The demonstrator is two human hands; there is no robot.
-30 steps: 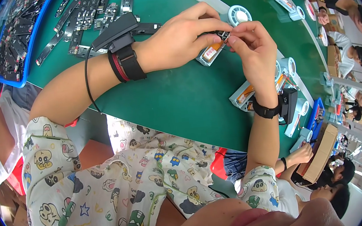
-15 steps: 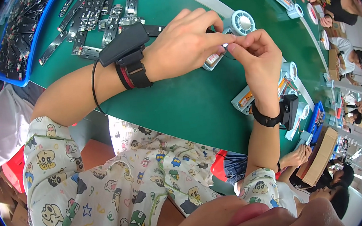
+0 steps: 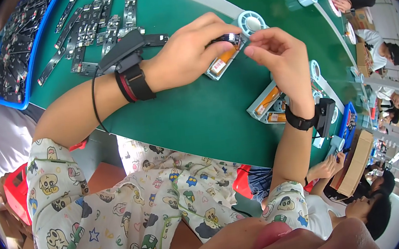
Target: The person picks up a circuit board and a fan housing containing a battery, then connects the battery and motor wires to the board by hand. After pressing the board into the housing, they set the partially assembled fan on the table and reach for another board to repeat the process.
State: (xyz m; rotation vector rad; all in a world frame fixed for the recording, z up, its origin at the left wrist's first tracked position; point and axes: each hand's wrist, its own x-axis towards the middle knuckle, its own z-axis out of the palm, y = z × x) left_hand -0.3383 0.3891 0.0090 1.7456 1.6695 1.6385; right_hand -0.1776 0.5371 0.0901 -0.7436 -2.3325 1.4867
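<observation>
A small black circuit board is pinched between the thumb and fingers of my left hand. Just to its right is my right hand, fingers curled and thumb apart from the forefinger, with nothing visible in between. Beneath the hands lies a light blue fan-shaped housing with a round slatted head. An orange battery with a white label sits in its open handle. Whether a wire joins board and battery is hard to make out.
Several black circuit boards lie at the far left, beside a blue bin full of them. More light blue housings with batteries lie near my right forearm. A cardboard box and co-workers are at the right.
My fingertips have come apart; the right hand has drawn away from the left. The board in my left hand and the housing's battery now show more plainly. The whole view has shifted slightly.
</observation>
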